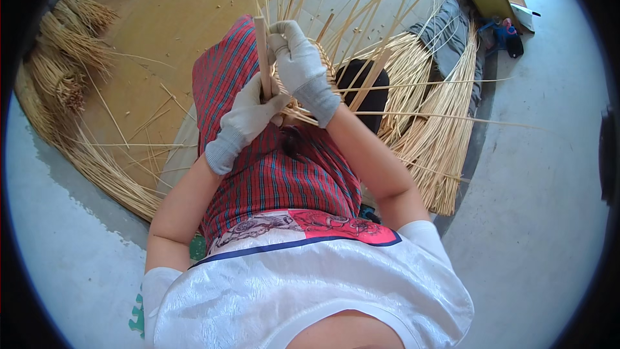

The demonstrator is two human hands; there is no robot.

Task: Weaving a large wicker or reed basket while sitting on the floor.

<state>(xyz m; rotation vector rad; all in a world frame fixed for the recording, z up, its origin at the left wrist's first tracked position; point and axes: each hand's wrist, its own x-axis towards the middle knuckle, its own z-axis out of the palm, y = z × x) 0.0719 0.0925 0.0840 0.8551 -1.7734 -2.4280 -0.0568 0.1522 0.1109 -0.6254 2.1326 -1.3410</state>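
My left hand (248, 116), in a pale knit glove, is closed around the lower part of a flat, upright wooden stick (261, 45) at the edge of a partly woven piece (326, 58) of pale strands. My right hand (303, 68), gloved alike, is just right of the stick, higher up, with its fingers curled over the weave; what exactly they grip is hidden. Long loose strands (355, 6) fan upward and rightward from the piece. A red plaid cloth (271, 174) covers my lap beneath it.
Bundles of pale strands (71, 45) lie along the left, with a larger bundle (439, 148) at the right beside grey cloth (442, 26). Scraps lie on the tan sheet (148, 26). A dark rounded object (368, 77) is behind the weave. Various objects (491, 3) stand at the back right.
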